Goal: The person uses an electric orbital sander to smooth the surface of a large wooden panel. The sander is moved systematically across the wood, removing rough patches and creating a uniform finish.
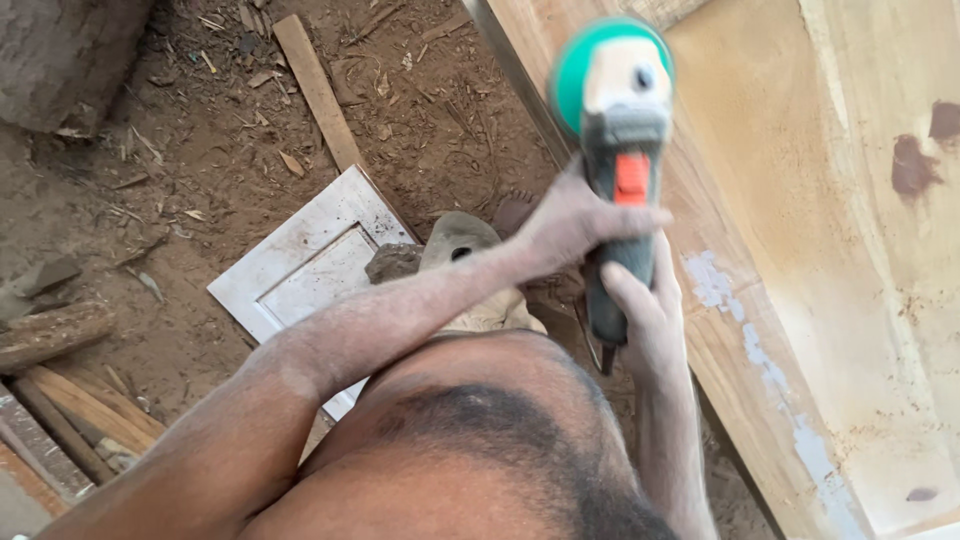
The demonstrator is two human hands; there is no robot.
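The large pale wooden door panel [800,250] fills the right side of the view and serves as the landmark. A green-and-grey handheld power grinder [615,130] hangs over its left edge, with the left hand [575,220] wrapped round the tool's body and the right hand [645,310] just below it on the handle's end. Left of the door panel, on the dirt floor [180,200], lies a small white framed panel [310,270]. Behind that panel, further from the person, a thin wooden slat [318,90] lies on the ground. Far left of the door panel, loose timber offcuts [60,380] are stacked.
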